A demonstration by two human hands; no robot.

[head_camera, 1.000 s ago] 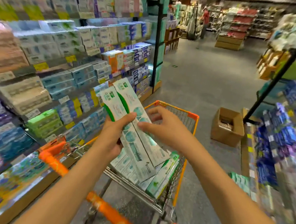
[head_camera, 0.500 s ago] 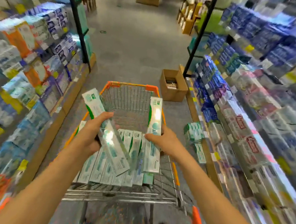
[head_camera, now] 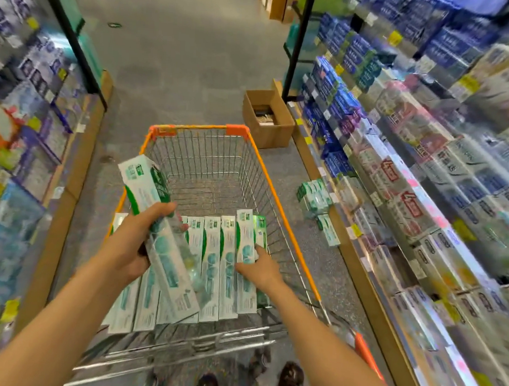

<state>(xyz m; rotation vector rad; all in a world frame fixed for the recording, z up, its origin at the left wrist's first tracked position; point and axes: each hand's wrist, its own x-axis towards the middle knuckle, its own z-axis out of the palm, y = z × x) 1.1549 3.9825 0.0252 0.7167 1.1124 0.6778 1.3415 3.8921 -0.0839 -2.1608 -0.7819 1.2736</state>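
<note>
Cart (head_camera: 277, 188): was stood in the aisle between two shelves, and its near end was used as a bin where boxes could be packed flat on the wire floor.
Row (head_camera: 211, 264): green-and-white boxes were laid side by side, lengthwise, touching one another. This was judged to fill the width without gaps and keep them easy to count.
Left hand (head_camera: 132, 245): was wrapped round the held box near its middle.
Held box (head_camera: 170, 262): was kept tilted above the left part of the row, clear of the boxes beneath. It was probably parked there as the next to be laid while the other hand was busy.
Right hand (head_camera: 258, 269): was lowered into the cart at the right end of the row, with thumb and fingers pinched on the end box.
End box (head_camera: 245, 236): was set against its neighbour, with a green box (head_camera: 260, 230) between it and the cart's right wall. It seemed to be held so that it could be squared into line.
Stack (head_camera: 315, 196): similar boxes were left on the low edge of the right shelf (head_camera: 424, 201), near the cart.
Carton (head_camera: 268, 125): was left open on the floor beyond the cart, by the base of the shelf.
</note>
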